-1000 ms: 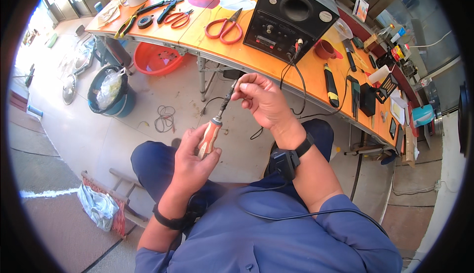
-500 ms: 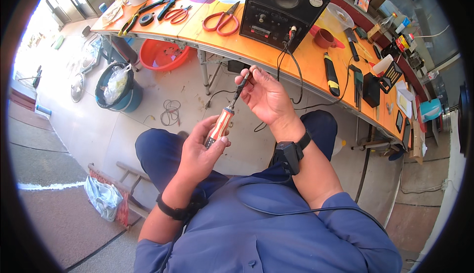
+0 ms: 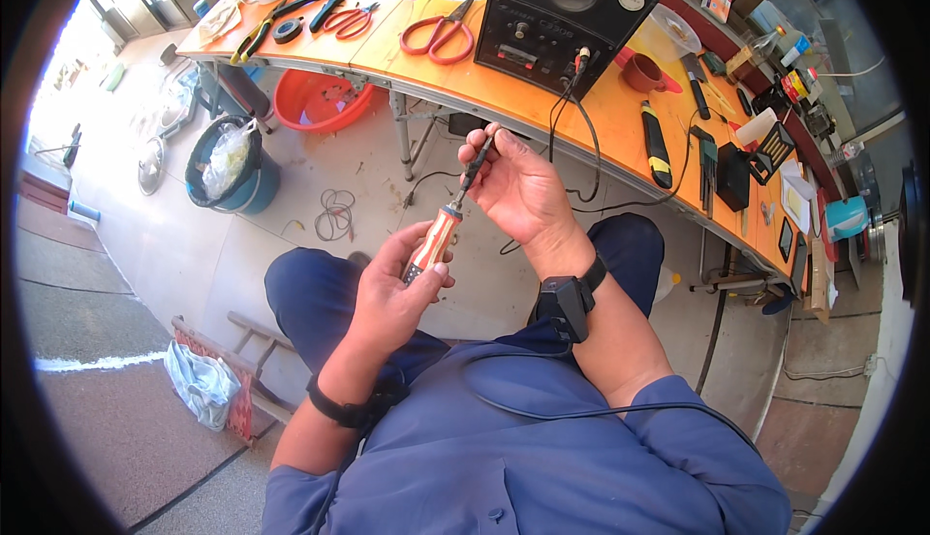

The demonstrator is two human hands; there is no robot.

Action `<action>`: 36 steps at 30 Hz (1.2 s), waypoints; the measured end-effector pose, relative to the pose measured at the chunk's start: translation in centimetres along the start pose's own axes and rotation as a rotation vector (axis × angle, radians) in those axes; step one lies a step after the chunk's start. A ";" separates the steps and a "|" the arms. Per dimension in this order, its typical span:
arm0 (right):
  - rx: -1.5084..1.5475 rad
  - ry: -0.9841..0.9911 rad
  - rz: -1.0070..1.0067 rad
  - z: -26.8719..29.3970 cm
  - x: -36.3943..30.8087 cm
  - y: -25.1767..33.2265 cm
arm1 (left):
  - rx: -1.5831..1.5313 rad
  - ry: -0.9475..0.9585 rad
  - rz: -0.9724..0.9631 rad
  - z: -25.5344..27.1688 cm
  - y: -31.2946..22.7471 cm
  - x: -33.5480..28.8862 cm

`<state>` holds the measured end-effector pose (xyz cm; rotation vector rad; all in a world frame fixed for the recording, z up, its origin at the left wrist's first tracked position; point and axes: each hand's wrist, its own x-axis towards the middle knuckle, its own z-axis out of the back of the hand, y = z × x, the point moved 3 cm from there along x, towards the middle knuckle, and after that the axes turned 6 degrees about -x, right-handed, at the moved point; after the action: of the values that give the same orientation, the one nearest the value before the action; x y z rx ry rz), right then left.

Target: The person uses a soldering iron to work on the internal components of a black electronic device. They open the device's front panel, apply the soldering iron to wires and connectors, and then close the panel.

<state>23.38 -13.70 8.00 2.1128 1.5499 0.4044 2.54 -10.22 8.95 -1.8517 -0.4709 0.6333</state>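
Note:
Over my lap, my left hand wraps round the red-and-cream striped handle of a screwdriver. Its shaft slants up and to the right, and a dark section covers much of it. Fingers of my right hand pinch the upper end of that shaft; the very tip is partly hidden by them. Just beyond, on the orange table, stands a black speaker box with plugs and cables at its lower right corner.
On the orange table lie red-handled scissors, pliers, a tape roll and a black-and-yellow cutter. Beneath it sits a red basin. A lined bucket and a coiled wire are on the floor.
My right fingers have shifted slightly along the upper end of the screwdriver. My left hand keeps its hold, and the view has moved a little.

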 end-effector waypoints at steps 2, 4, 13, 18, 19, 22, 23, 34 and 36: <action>0.002 0.006 -0.004 0.0 0.1 0.0 | -0.011 -0.002 0.008 0.1 0.0 0.1; 0.013 -0.004 -0.006 0.1 0.2 -0.1 | -0.014 -0.003 0.008 0.2 0.0 0.1; 0.003 -0.015 -0.023 0.4 0.6 -0.4 | -0.021 -0.012 0.034 0.7 0.1 0.4; -0.023 -0.022 -0.015 0.6 0.9 -0.6 | -0.148 0.022 0.097 1.0 0.5 0.8; -0.024 -0.026 -0.011 0.6 0.9 -0.6 | -0.194 0.035 0.128 1.1 0.6 0.9; -0.038 -0.039 -0.011 0.8 1.3 -0.8 | -0.375 0.086 0.204 1.3 0.7 1.1; -0.042 -0.047 -0.012 0.8 1.4 -0.9 | -0.399 0.094 0.206 1.3 0.6 1.3; -0.048 -0.285 0.044 0.4 6.7 0.6 | -0.228 -0.035 0.149 0.5 -2.4 5.8; -0.032 -0.355 0.066 0.3 7.6 0.9 | -0.189 -0.048 0.132 0.4 -3.1 6.8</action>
<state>26.66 -6.73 7.90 2.0794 1.2643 0.0672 7.56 -4.82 10.36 -2.0634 -0.4550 0.7446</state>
